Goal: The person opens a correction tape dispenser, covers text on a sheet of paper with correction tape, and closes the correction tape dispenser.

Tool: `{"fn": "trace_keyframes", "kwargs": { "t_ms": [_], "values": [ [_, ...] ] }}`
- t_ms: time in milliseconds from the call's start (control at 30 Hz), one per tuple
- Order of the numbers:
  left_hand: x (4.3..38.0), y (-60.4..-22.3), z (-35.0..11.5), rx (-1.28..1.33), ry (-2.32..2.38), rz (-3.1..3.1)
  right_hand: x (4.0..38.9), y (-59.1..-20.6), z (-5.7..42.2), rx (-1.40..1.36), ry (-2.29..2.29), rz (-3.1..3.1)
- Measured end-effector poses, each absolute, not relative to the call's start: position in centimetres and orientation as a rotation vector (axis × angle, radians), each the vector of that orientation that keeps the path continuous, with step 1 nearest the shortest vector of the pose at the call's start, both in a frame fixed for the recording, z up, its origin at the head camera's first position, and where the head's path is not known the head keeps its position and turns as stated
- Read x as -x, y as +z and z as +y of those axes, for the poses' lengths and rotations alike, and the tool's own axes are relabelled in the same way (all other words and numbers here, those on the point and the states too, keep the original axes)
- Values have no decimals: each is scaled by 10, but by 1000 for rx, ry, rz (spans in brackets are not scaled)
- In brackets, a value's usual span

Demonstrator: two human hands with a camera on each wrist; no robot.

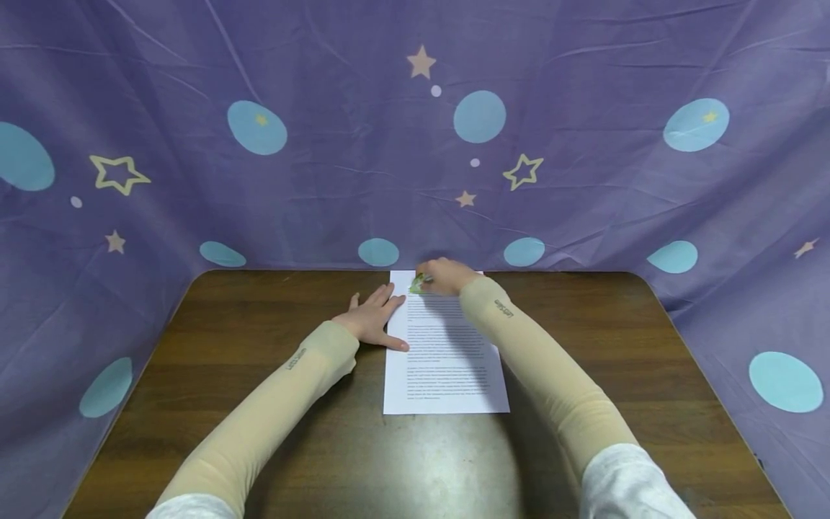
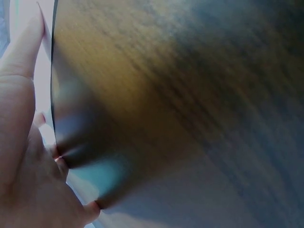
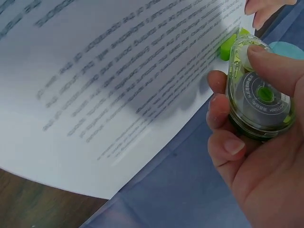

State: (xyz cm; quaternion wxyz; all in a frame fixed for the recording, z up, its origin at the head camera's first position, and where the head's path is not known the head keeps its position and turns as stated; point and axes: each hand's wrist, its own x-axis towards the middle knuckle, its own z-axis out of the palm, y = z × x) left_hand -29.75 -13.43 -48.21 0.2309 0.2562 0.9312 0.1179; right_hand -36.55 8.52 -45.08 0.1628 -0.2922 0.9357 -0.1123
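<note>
A printed sheet of paper (image 1: 447,360) lies on the table with its far end at the table's back edge. My right hand (image 1: 446,277) grips a clear and green correction tape dispenser (image 3: 261,95), the thumb on its upper side and the fingers curled beneath. Its green tip (image 3: 229,47) is at the first lines of text near the sheet's far end. A pale strip (image 3: 135,145) shows beside a text line in the right wrist view. With fingers spread, my left hand (image 1: 371,321) rests at the paper's left edge, fingertips and thumb on the sheet.
The brown wooden table (image 1: 259,331) extends to both sides and in front of the paper. A purple curtain (image 1: 363,144) with stars and blue ovals hangs right behind the table and along its sides.
</note>
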Motion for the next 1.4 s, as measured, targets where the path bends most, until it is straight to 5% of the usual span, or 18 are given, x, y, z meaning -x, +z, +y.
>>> {"fn": "trace_keyframes", "kwargs": {
  "t_ms": [1400],
  "values": [
    [297, -480, -133, -709, 324, 2567, 365, -445, 100, 806, -240, 2681]
  ]
}}
